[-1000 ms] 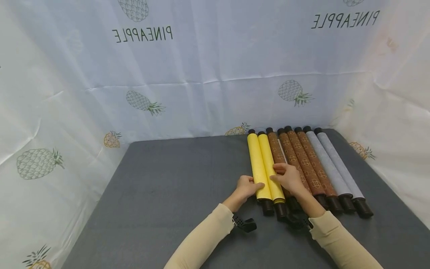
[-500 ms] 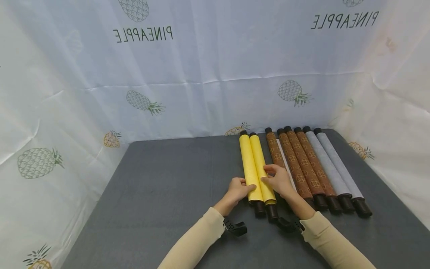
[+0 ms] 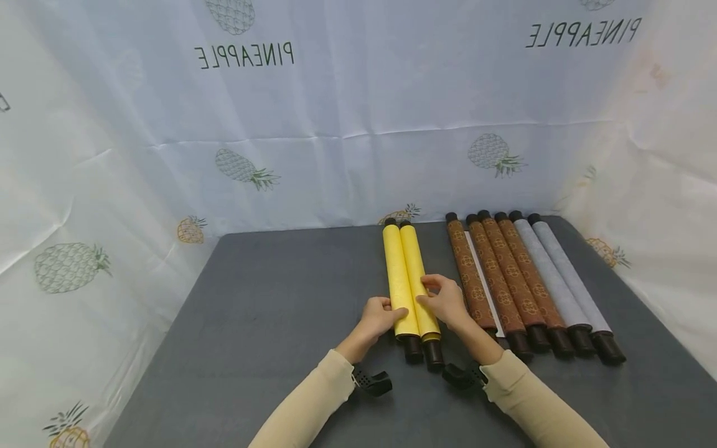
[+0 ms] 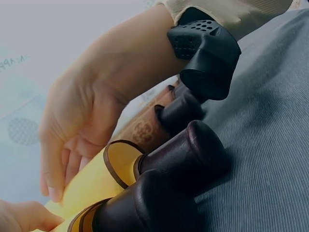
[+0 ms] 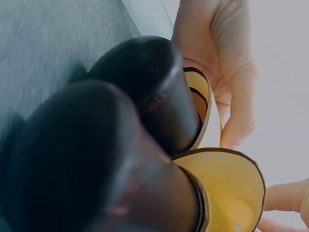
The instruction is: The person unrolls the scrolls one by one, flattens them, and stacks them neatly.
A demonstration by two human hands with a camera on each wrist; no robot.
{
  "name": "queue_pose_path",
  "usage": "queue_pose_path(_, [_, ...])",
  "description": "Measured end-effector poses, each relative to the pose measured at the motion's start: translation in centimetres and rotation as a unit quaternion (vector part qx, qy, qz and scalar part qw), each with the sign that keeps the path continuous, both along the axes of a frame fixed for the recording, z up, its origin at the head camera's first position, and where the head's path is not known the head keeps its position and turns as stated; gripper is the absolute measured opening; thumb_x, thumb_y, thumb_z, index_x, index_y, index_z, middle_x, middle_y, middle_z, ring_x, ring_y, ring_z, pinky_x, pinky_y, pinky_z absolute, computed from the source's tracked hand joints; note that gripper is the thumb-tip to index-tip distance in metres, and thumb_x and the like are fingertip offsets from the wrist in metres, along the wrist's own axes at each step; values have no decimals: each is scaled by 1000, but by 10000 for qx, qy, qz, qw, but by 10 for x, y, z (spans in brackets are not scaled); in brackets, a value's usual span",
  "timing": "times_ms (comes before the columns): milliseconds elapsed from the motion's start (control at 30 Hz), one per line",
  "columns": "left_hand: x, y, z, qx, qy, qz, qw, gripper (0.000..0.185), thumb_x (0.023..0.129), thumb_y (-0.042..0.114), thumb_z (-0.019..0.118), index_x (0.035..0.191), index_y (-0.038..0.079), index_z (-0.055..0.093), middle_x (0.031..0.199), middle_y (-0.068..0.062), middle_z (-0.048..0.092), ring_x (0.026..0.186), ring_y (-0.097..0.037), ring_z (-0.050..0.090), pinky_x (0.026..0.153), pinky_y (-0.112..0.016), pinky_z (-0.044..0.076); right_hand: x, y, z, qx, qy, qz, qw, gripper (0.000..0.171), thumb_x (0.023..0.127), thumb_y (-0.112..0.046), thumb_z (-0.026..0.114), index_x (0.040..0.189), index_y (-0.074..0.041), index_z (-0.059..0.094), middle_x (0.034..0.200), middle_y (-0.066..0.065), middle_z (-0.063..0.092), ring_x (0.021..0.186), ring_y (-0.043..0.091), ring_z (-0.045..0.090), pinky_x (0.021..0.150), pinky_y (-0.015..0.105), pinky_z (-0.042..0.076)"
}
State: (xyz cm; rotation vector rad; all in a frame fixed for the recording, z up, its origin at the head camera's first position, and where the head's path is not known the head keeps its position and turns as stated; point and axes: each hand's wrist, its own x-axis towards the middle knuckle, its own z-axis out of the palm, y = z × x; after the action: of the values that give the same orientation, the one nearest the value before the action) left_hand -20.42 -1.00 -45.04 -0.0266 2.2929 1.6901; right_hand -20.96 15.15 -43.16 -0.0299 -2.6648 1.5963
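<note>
Two yellow rolls (image 3: 404,280) with dark end caps (image 3: 422,351) lie side by side on the grey table (image 3: 269,323), pointing away from me. My left hand (image 3: 385,312) grips the left roll near its front end, thumb on top. Fingers of my right hand (image 3: 430,297) curl over the right roll from the other side. In the left wrist view my right hand (image 4: 82,125) comes down onto the yellow paper (image 4: 91,188) behind the dark caps (image 4: 193,154). The right wrist view shows my left hand (image 5: 222,63) against the yellow roll (image 5: 227,193).
Three brown patterned rolls (image 3: 493,280) and two grey rolls (image 3: 560,280) lie in a row to the right, a gap apart from the yellow pair. A white pineapple-print cloth (image 3: 336,124) walls the table at the back and sides. Bare table lies to the left.
Both hands have slid the pair of yellow rolls leftward, opening a gap between them and the brown rolls. The other rolls stayed put.
</note>
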Motion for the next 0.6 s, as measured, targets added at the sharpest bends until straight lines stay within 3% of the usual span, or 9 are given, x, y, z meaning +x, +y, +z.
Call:
queue_pose_path(200, [1,-18,1,-4,-56,11,10000,32,88,16,66,108,-10,65,91,-20,73,64,-7,60,57,-18,47,-2,-17,-3,-164,-44,-24,9999,45,83,3,68,126,9,56,126,32,58,118,45,58,94,45,52])
queue_pose_path(433, [3,-32,3,-22,-25,-35,10000,36,90,18,65,112,-9,63,96,-20,73,70,-9,65,62,-20,51,-2,-24,-6,-449,-175,1,9988,47,83,0,69,128,7,55,130,29,57,121,43,57,96,44,52])
queue_pose_path(600, [4,-34,3,-479,196,-72,9986,34,90,22,63,107,-7,64,81,-11,69,61,-6,56,56,-18,45,-1,-26,-7,-468,-338,-15,9983,48,85,-3,68,130,5,53,132,29,55,120,45,57,96,46,52])
